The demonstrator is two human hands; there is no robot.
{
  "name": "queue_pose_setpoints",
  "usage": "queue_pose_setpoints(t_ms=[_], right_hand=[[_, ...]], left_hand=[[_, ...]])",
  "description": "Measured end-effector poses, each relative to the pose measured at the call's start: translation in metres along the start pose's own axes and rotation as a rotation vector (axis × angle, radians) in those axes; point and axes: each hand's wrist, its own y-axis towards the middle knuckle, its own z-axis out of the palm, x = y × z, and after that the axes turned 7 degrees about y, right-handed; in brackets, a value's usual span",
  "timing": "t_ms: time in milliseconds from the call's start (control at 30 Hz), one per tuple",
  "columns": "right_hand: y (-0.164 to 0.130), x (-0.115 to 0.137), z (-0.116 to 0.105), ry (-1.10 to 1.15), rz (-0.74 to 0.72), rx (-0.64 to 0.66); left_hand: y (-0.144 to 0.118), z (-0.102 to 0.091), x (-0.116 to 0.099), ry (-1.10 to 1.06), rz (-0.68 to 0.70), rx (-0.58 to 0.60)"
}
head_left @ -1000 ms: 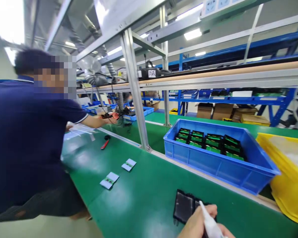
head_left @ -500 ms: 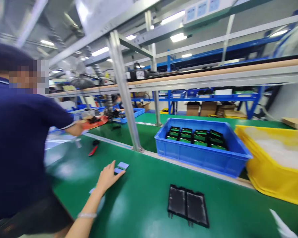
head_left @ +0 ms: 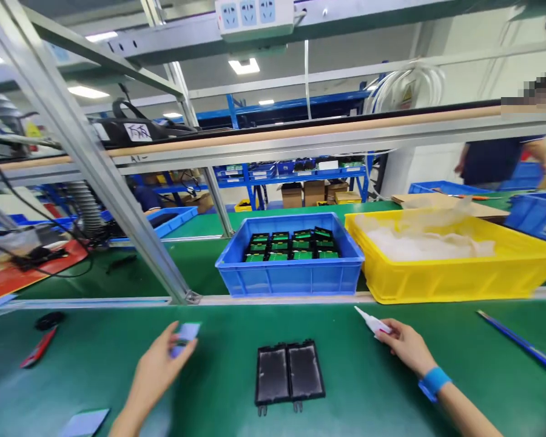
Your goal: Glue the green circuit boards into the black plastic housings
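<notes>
Between the thumb and fingers of my left hand (head_left: pixel 157 367) is a small circuit board (head_left: pixel 186 337) with pale blue-violet faces and a green edge, slightly blurred. My right hand (head_left: pixel 407 346) grips a white bottle with a pointed nozzle (head_left: pixel 368 319), its tip aimed to the upper left. Flat on the green bench between both hands lies a black plastic case (head_left: pixel 287 373), opened out into two shallow halves with small tabs at its near edge. Another pale-faced board (head_left: pixel 85 423) rests at the bottom left, partly cut off.
A blue bin (head_left: pixel 291 280) holds several black cases with green boards. Beside it stands a yellow bin (head_left: pixel 455 282) with white packing material. A metal post (head_left: pixel 113 200) rises at left. A red-handled tool (head_left: pixel 39 348) and a blue pen-like stick (head_left: pixel 523 340) lie on the bench. Someone stands far right.
My view has turned right. My left hand has lifted the board off the bench. My right hand has come into view with the white bottle; the person at left is out of view.
</notes>
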Motion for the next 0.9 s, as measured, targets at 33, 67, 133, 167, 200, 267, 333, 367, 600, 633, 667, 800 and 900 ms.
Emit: queue_pose_setpoints(t_ms=[33, 67, 133, 167, 200, 267, 333, 367, 600, 633, 667, 800, 900], right_hand=[[0.005, 0.000, -0.001, -0.019, -0.001, -0.002], [0.009, -0.001, -0.003, -0.038, 0.000, -0.002], [0.015, -0.003, -0.006, -0.073, 0.006, 0.004], [0.018, -0.005, -0.008, -0.089, 0.010, 0.009], [0.020, -0.007, -0.009, -0.104, 0.013, 0.014], [0.023, -0.011, -0.013, -0.129, 0.016, 0.015], [0.025, -0.014, -0.017, -0.152, 0.004, -0.008], [0.025, -0.015, -0.019, -0.164, -0.011, -0.034], [-0.028, 0.024, 0.007, -0.118, -0.380, -0.117], [-0.042, 0.036, 0.019, -0.047, -0.495, -0.034], [-0.056, 0.046, 0.032, 0.008, -0.571, 0.063], [-0.087, 0.073, 0.078, 0.157, -0.712, 0.250], [-0.086, 0.075, 0.098, 0.215, -0.719, 0.238]], left_hand=[[-0.011, 0.006, -0.014, -0.166, -0.003, 0.074], [-0.023, 0.013, -0.029, -0.329, -0.004, 0.145], [-0.046, 0.027, -0.056, -0.617, -0.015, 0.277], [-0.056, 0.033, -0.068, -0.731, -0.020, 0.339], [-0.066, 0.038, -0.079, -0.818, -0.022, 0.399], [-0.083, 0.046, -0.097, -0.991, -0.037, 0.523], [-0.094, 0.050, -0.109, -1.240, -0.079, 0.663], [-0.098, 0.051, -0.114, -1.369, -0.102, 0.732], [-0.110, 0.065, -0.139, -1.653, -0.130, 1.057], [-0.112, 0.068, -0.141, -1.657, -0.131, 1.097], [-0.114, 0.072, -0.143, -1.663, -0.130, 1.133], [-0.118, 0.085, -0.142, -1.716, -0.147, 1.205], [-0.116, 0.088, -0.139, -1.745, -0.192, 1.184]])
